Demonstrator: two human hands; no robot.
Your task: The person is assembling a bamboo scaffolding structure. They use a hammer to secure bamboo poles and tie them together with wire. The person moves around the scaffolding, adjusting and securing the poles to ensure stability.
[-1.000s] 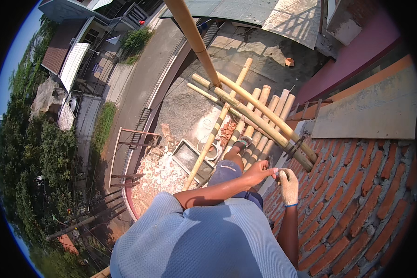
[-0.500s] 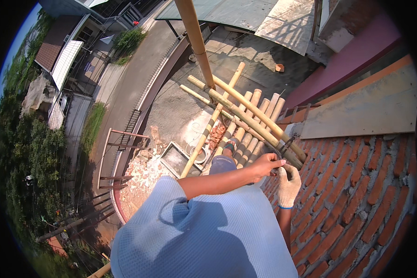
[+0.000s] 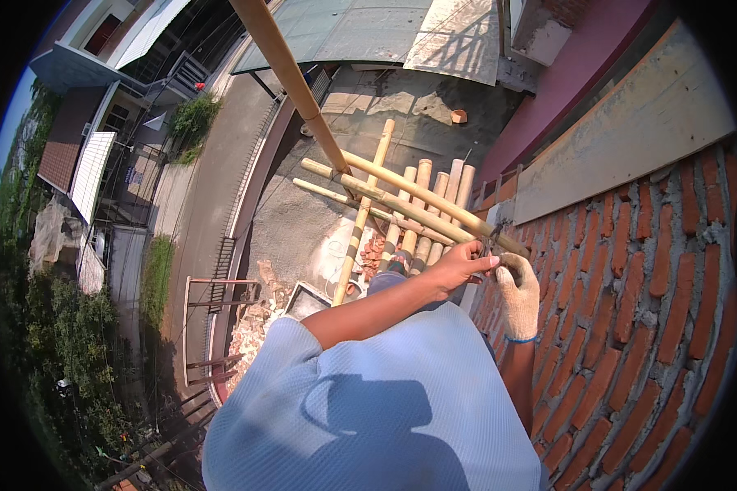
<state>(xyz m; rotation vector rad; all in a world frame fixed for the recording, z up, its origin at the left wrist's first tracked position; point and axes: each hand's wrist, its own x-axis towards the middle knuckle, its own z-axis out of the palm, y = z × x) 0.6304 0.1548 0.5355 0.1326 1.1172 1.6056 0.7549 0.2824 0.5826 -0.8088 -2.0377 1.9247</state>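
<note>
My bare left hand [image 3: 462,267] and my right hand [image 3: 518,296], in a cream knitted glove with a blue cuff, meet in front of me. Both are closed, with thumbs and fingertips pinched close together. Whatever lies between the fingers is too small to make out. Just beyond them, two horizontal bamboo poles [image 3: 418,190] run side by side toward the brick wall [image 3: 610,323]. A dark tie [image 3: 493,235] goes around the poles close to my fingertips.
A tall upright bamboo pole [image 3: 291,78] rises on the left. Below, several bamboo lengths [image 3: 457,192] lie side by side as a platform, crossed by a thinner pole [image 3: 354,237]. My shod foot [image 3: 399,261] rests there. Rubble [image 3: 250,327] and a mortar trough [image 3: 307,301] lie far beneath.
My view has turned, so the poles and street sit further left and more brick wall shows. Both hands have risen slightly in the picture, still pinched close together beside the poles.
</note>
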